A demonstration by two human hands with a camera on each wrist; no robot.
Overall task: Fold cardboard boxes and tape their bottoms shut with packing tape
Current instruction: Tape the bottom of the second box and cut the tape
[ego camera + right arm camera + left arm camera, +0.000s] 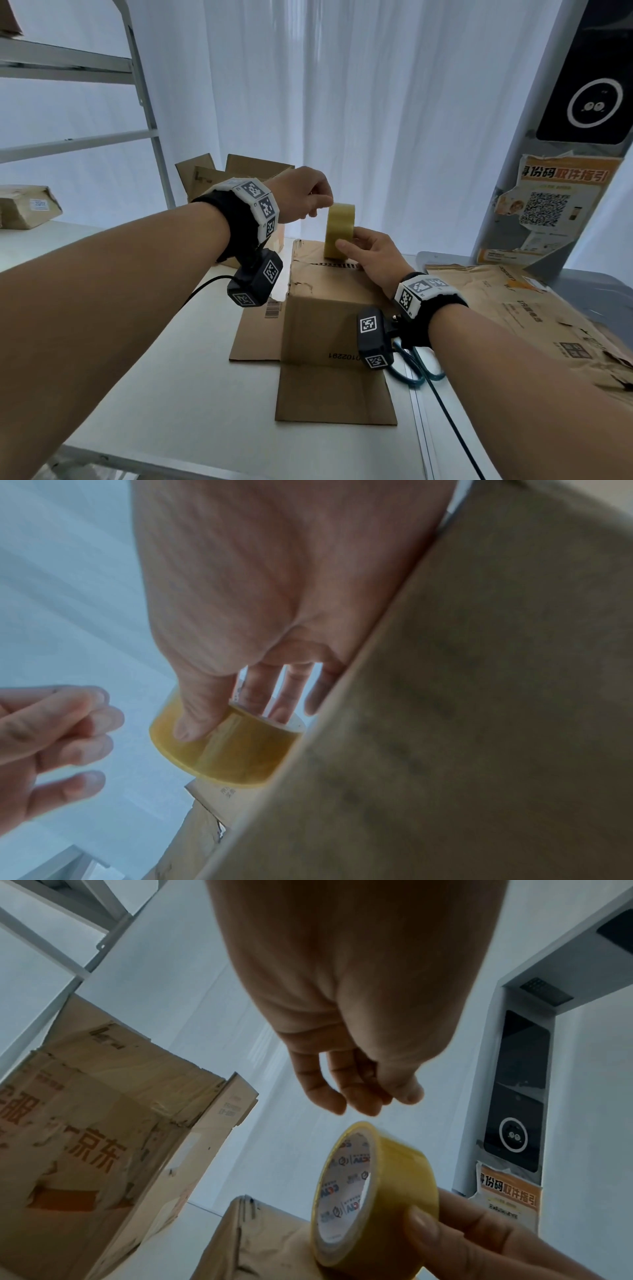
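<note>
A brown cardboard box (325, 308) stands upside down on the white table (154, 359), its lower flaps spread flat on the tabletop. On its folded bottom a roll of yellowish packing tape (339, 229) stands on edge. My right hand (349, 240) grips the roll, thumb on the outer face and fingers behind it (236, 721). My left hand (320, 209) hovers at the roll's top edge with curled, bunched fingertips (363, 1102). The left wrist view shows a small gap between them and the roll (387, 1191). No tape end is visible in them.
Another open box (239, 171) stands behind. Flattened cardboard (513, 308) lies to the right, with teal-handled scissors (414, 370) under my right wrist. A metal shelf (68, 68) with a wrapped parcel (27, 205) is on the left. A grey pillar with a poster (555, 205) stands at the right.
</note>
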